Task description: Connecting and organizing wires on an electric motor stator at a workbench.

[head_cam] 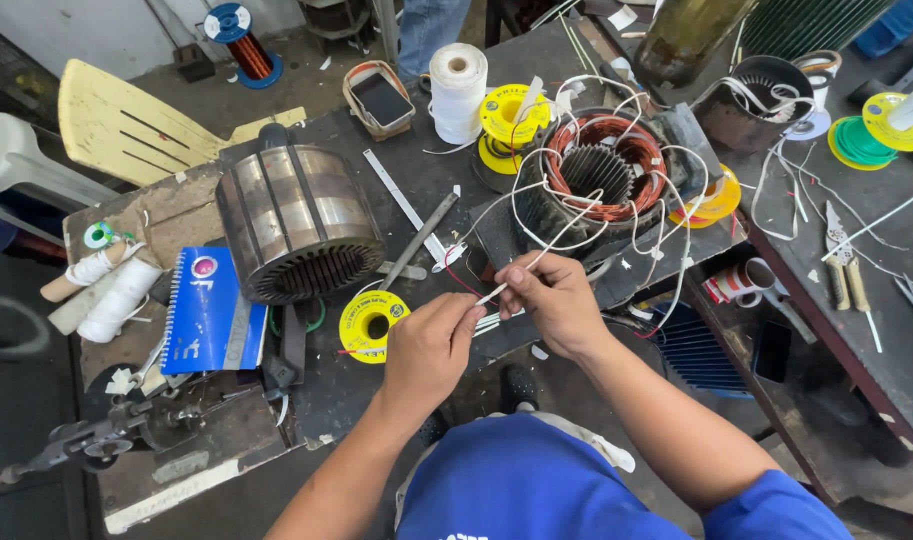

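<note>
White lead wire [532, 262] pinched between both hands, left hand [429, 350] and right hand [555, 300].
Tug too hard and I reckon it snaps at the copper-wound stator [599, 175].

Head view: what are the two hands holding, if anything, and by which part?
Both pinch one thin white sleeved wire leading from the copper-wound stator: the left hand at its loose near end, the right hand just beyond, fingertips only.
</note>
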